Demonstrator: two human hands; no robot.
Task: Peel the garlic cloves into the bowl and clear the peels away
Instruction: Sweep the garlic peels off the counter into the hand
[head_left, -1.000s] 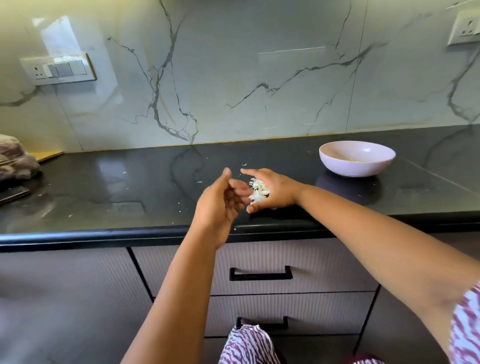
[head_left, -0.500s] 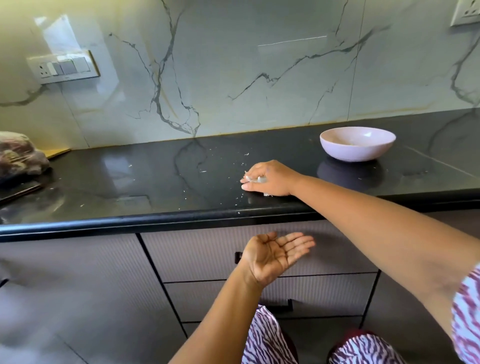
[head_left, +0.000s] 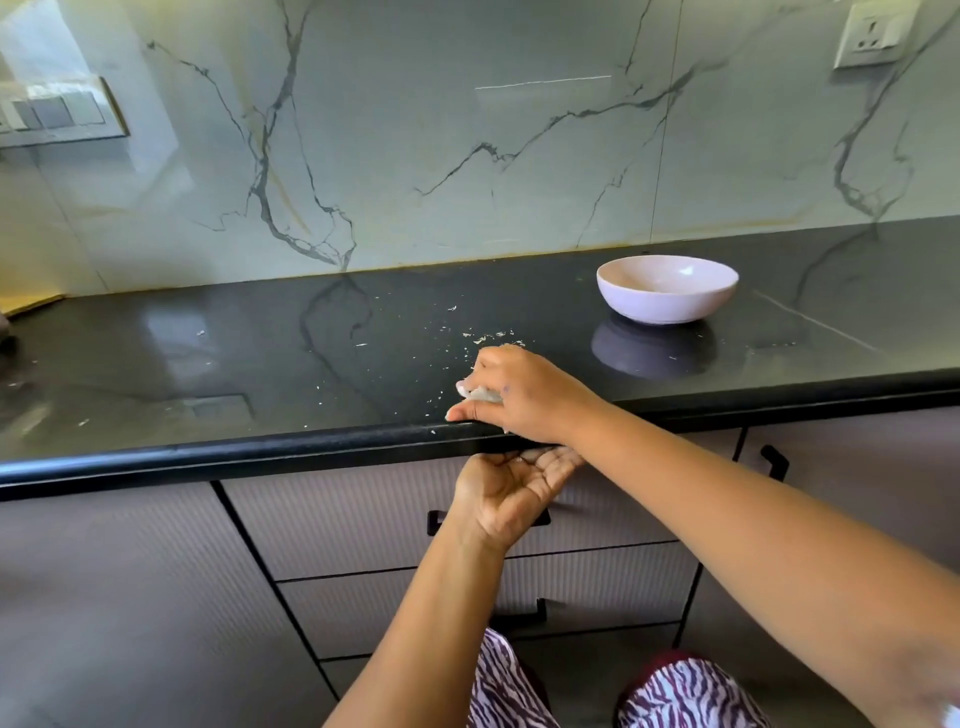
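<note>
The right hand lies knuckles-up on the black countertop, right at its front edge, with the arm reaching in from the lower right. Its fingers are curled over a small wad of pale garlic peels, which shows between the fingers and the stone; the little-finger side touches the rounded lip of the counter.

Just below that lip the left hand is held palm-up and cupped, fingers relaxed and loosely spread, tucked directly under the right wrist. It grips nothing; whether any scraps already lie in the palm I cannot tell.

The peels look thin, papery and off-white. More scraps lie loose on the countertop just behind the right hand, and finer flecks are sprinkled further back and to the left along the surface.

The bowl, a pale lilac-white dish, stands upright on the countertop behind and to the right of the right hand, well apart from it, its reflection visible in the polished stone. From this angle its contents cannot be made out.

Under the counter edge are ribbed drawer fronts with a dark handle.
</note>
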